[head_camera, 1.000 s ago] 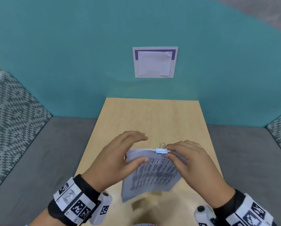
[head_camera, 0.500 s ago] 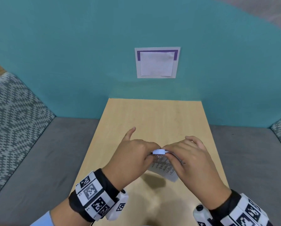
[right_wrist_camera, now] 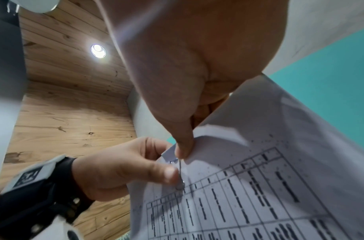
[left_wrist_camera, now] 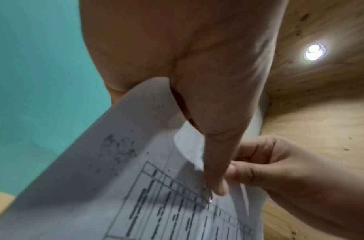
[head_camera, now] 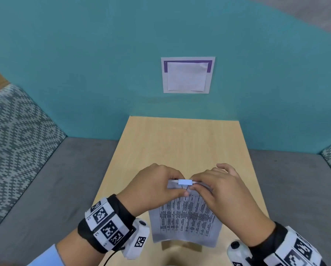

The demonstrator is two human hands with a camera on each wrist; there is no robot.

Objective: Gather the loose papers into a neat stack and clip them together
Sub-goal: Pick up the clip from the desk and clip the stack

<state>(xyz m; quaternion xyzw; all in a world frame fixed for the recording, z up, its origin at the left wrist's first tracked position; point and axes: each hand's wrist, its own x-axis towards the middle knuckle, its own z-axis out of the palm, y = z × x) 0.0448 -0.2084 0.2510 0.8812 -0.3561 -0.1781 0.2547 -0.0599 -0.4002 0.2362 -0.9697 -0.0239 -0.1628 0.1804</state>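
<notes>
I hold a stack of printed papers [head_camera: 185,217] upright above the wooden table [head_camera: 180,143], the table of text facing me. A white binder clip [head_camera: 185,182] grips the middle of its top edge. My left hand [head_camera: 172,187] pinches the stack just left of the clip. Its thumb presses the clip's wire handle [left_wrist_camera: 206,194] flat against the front sheet. My right hand [head_camera: 197,186] pinches the top edge just right of the clip, thumb in front, fingers behind. In the right wrist view the wire handle [right_wrist_camera: 180,178] lies down the paper [right_wrist_camera: 259,178] under the left thumb.
A teal wall stands behind the table with a white-and-purple notice [head_camera: 187,74] pinned to it. Grey seat surfaces [head_camera: 55,189] flank the table on both sides, with patterned cushions [head_camera: 16,131] at the outer edges. Wood ceiling with a spotlight shows in the wrist views.
The clip's wire handle stood up above the top edge a second ago. My left hand came over to the clip, and the handle now lies folded down on the front sheet.
</notes>
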